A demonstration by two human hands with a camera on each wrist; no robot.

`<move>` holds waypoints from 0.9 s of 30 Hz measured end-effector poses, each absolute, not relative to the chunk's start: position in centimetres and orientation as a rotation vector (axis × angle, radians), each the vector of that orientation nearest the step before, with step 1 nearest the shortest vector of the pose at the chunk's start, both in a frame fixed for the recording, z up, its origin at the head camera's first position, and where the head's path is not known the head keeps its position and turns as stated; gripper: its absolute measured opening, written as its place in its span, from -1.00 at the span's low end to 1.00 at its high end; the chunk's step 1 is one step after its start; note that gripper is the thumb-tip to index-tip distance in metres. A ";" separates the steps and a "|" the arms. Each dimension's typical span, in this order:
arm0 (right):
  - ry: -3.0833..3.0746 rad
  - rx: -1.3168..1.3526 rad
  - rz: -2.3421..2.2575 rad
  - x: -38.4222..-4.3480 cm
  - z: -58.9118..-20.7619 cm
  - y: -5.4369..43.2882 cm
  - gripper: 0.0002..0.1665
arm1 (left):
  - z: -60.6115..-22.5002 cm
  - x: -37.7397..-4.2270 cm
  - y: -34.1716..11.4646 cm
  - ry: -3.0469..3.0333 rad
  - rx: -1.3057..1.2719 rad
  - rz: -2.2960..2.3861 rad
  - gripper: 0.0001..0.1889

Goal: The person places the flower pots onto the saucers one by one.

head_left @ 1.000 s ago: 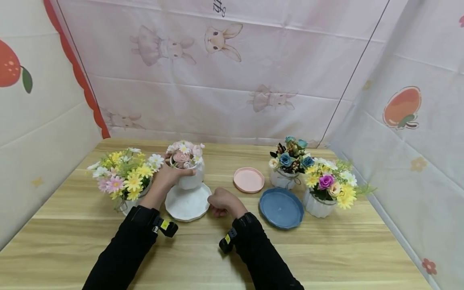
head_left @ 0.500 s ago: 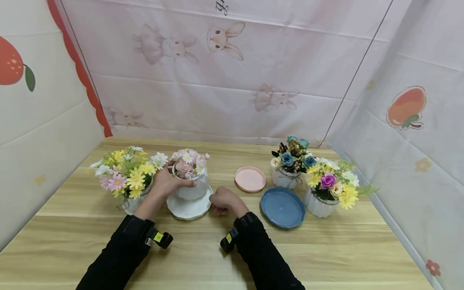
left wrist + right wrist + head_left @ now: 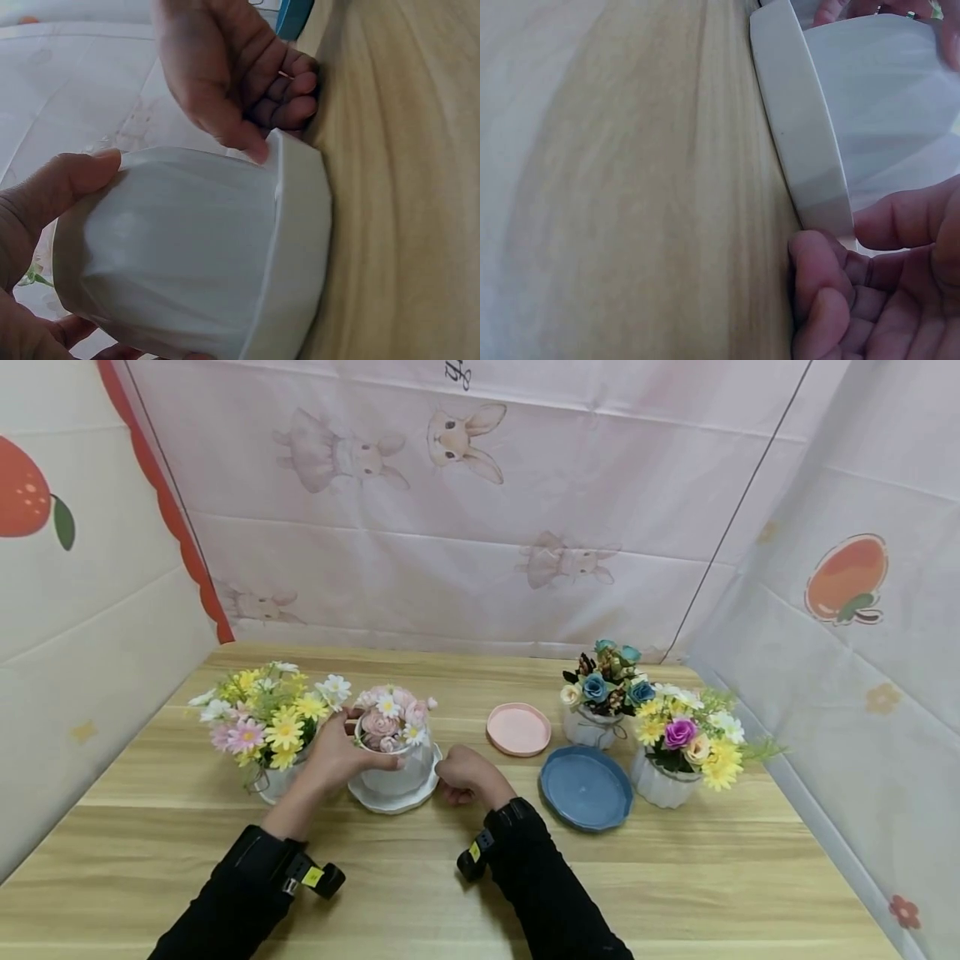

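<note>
In the head view my left hand (image 3: 333, 762) grips a white flowerpot (image 3: 396, 774) by its upper side, thumb in front. The pot stands upright and holds pink roses (image 3: 381, 727) and small white daisies. Its base sits within the raised rim of a white saucer (image 3: 375, 805). At the saucer's right edge, my right hand (image 3: 471, 775) pinches the rim between thumb and curled fingers, as the right wrist view shows on the saucer (image 3: 802, 124). The left wrist view has the pot's ribbed wall (image 3: 180, 240) close up, with the fingers partly hidden behind it.
Left of the left hand stands a pot of yellow daisies (image 3: 281, 731). To the right are a pink saucer (image 3: 518, 729), a blue saucer (image 3: 586, 789), a pot of blue roses (image 3: 595, 727) and a pot of mixed flowers (image 3: 667, 785). Printed cloth walls surround the wooden table (image 3: 405, 885).
My left hand has brought the pink-rose pot down and toward me, from above the saucer's far part onto it. The right hand has stayed at the saucer's rim.
</note>
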State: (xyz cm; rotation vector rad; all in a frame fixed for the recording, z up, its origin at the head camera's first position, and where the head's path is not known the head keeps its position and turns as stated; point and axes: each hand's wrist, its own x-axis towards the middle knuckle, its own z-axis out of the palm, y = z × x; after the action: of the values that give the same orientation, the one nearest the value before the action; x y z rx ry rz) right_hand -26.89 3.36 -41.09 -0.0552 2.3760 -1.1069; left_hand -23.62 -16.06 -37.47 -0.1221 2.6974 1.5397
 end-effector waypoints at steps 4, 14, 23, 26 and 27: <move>2.377 -0.063 -1.118 -26.9 -41.2 3.3 -0.70 | -38.1 -23.4 -15.9 2.681 -0.114 1.567 0.13; 2.373 -0.093 -1.084 -26.9 -41.5 3.1 -0.70 | -39.1 -23.4 -16.2 2.710 -0.117 1.530 0.15; 2.385 -0.102 -1.093 -26.9 -41.1 3.6 -0.69 | -38.7 -23.9 -15.8 2.740 -0.081 1.395 0.21; 2.382 -0.108 -1.097 -27.0 -41.1 3.7 -0.67 | -38.7 -23.9 -15.7 2.740 -0.098 1.385 0.21; 2.377 -0.107 -1.098 -27.0 -41.0 3.7 -0.67 | -38.7 -23.9 -15.7 2.740 -0.100 1.384 0.21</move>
State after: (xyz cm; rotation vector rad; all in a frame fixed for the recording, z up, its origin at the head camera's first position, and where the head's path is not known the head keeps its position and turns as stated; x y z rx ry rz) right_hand -26.96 3.68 -41.02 -0.1069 2.3772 -1.0977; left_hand -23.89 -15.71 -38.71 -0.0999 2.7396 1.3839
